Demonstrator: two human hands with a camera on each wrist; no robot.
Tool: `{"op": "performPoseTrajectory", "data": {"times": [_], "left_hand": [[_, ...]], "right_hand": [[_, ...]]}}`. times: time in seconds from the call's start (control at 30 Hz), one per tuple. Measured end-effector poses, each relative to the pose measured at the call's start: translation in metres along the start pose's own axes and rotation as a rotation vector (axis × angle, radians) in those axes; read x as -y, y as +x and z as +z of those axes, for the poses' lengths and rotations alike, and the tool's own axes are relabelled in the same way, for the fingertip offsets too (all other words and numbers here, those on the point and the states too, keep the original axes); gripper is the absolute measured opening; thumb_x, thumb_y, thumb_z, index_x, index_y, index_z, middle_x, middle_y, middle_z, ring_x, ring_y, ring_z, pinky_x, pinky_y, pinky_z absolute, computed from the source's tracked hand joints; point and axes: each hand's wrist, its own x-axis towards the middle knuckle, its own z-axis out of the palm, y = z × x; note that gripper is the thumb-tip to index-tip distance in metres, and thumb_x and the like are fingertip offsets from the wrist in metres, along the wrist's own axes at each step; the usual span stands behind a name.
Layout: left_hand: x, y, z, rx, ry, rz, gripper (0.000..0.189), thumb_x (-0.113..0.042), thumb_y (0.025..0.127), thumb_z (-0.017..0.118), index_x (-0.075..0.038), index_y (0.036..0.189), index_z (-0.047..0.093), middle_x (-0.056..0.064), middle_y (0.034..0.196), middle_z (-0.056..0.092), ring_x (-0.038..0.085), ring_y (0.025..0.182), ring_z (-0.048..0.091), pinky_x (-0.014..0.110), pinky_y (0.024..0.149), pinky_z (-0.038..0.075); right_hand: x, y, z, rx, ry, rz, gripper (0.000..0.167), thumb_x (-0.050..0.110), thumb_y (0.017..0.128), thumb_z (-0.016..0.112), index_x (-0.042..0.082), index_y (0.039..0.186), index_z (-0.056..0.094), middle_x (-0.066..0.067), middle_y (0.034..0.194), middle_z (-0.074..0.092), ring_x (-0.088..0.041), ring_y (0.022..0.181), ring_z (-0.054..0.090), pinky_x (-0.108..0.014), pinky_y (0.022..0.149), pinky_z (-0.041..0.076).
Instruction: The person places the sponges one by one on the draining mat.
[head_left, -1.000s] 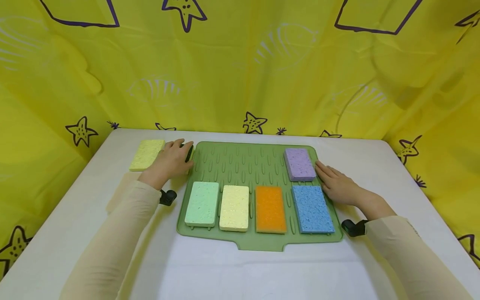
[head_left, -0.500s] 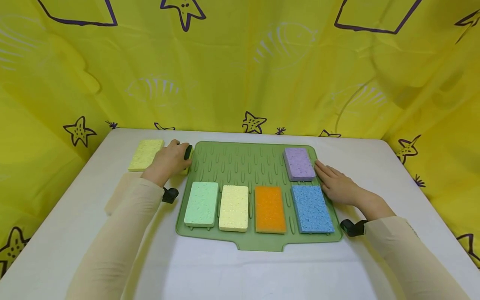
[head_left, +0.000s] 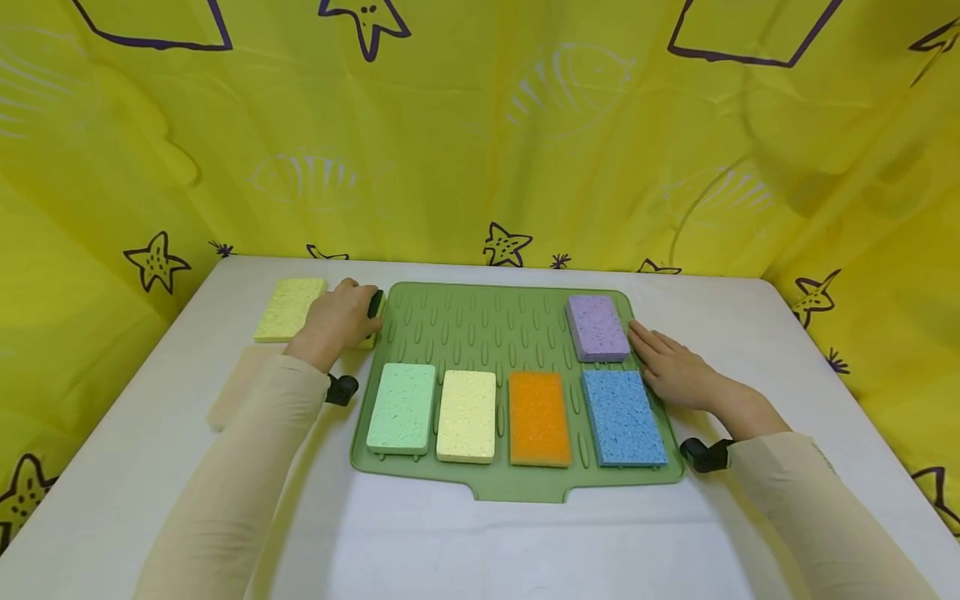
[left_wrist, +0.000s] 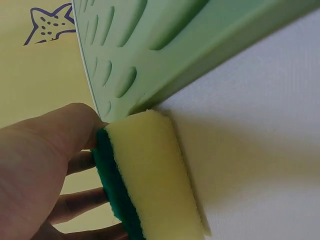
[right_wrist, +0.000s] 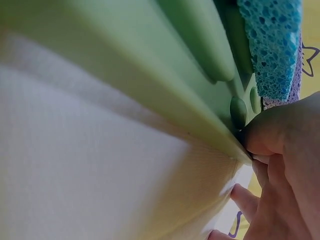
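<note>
My left hand (head_left: 337, 317) grips a yellow scrub sponge (left_wrist: 155, 175) with a dark green scouring pad, just off the left edge of a green ribbed mat (head_left: 480, 325). In the left wrist view the thumb and fingers lie along the pad side, and the sponge's corner is right at the mat's rim. My right hand (head_left: 678, 367) rests flat at the mat's right edge with fingers straight, the thumb at the rim in the right wrist view. Nearest to it on the mat are a purple sponge (head_left: 597, 328) and a blue sponge (head_left: 624, 418).
Along the mat's front lie a mint green sponge (head_left: 401, 408), a pale yellow sponge (head_left: 467, 417) and an orange sponge (head_left: 540, 419). Left of the mat, a lime sponge (head_left: 288, 310) and a beige sponge (head_left: 238, 387) lie on the white table (head_left: 420, 542). A yellow curtain (head_left: 450, 150) surrounds it.
The left hand's spread fingers have drawn in around the scrub sponge, and more of its yellow side shows in the head view. My right hand stays put.
</note>
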Motion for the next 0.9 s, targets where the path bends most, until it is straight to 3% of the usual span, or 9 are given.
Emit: {"op": "performPoseTrajectory", "data": {"times": [0.6,0.9], "left_hand": [[0.0025,-0.0012,-0.0011,-0.048,-0.039,0.015,0.051,-0.018,0.095,0.062,0.003,0.14,0.051,0.033,0.136,0.052,0.046,0.118,0.057,0.06,0.092,0.049],[-0.0035,-0.0005,-0.0049,-0.06,-0.049,0.041,0.049,-0.014,0.094,0.061,0.003,0.139,0.051,0.032,0.137,0.052,0.045,0.12,0.055,0.06,0.091,0.05]], "right_hand": [[0.0022,-0.0003,-0.0009,0.002,-0.006,-0.007,0.056,0.011,0.101,0.042,-0.014,0.148,0.028,-0.031,0.158,0.023,-0.055,0.141,0.027,-0.064,0.114,0.027],[0.0045,-0.0019,-0.0033,-0.001,-0.001,-0.006,0.055,0.011,0.101,0.042,-0.014,0.148,0.029,-0.031,0.158,0.024,-0.056,0.14,0.027,-0.065,0.113,0.027]]}}
